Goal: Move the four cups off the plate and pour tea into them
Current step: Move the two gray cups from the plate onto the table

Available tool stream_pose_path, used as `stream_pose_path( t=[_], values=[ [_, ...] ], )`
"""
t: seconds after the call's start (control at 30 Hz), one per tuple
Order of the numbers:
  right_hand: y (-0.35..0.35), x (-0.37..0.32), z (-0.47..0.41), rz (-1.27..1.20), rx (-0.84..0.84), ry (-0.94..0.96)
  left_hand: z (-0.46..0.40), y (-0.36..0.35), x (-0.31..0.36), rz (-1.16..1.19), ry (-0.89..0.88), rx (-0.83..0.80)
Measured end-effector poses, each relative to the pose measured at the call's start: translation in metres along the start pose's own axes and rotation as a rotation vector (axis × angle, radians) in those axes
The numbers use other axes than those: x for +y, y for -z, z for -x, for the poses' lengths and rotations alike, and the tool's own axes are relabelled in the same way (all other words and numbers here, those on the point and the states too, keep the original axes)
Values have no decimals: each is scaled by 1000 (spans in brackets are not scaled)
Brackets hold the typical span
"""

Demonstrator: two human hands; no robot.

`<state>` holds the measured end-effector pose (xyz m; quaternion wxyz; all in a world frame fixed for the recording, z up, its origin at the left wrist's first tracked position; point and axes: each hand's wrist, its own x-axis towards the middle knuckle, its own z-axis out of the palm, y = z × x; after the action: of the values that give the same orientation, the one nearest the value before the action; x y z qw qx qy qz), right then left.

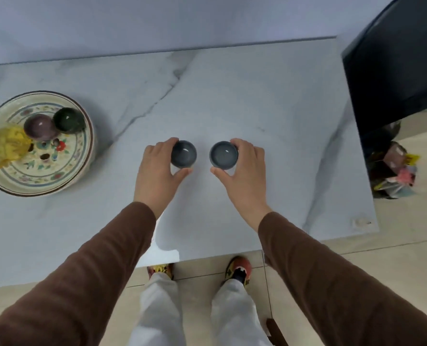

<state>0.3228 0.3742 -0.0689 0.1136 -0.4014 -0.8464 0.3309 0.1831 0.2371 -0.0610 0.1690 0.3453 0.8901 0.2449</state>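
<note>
Two small grey-blue cups stand side by side on the marble table, near its middle. My left hand curls around the left grey cup, thumb and fingers on its sides. My right hand grips the right grey cup the same way. At the left, a floral plate carries a purple cup and a dark green cup, touching each other. A yellow glass teapot sits on the plate's left edge, partly cut off by the frame.
The marble table backs onto a pale wall and ends at the right near a dark cabinet. A bag of colourful items lies on the floor beside it. My feet stand at the table's near edge.
</note>
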Motion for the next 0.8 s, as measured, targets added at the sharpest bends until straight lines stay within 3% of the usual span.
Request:
stream_pose_path(
  t=[0.47, 0.8],
  values=[
    [73, 119, -57, 61, 69, -181, -67, -102, 94, 60, -98, -109],
    [84, 188, -106, 99, -52, -140, -102, -158, 133, -27, -61, -92]
  ],
)
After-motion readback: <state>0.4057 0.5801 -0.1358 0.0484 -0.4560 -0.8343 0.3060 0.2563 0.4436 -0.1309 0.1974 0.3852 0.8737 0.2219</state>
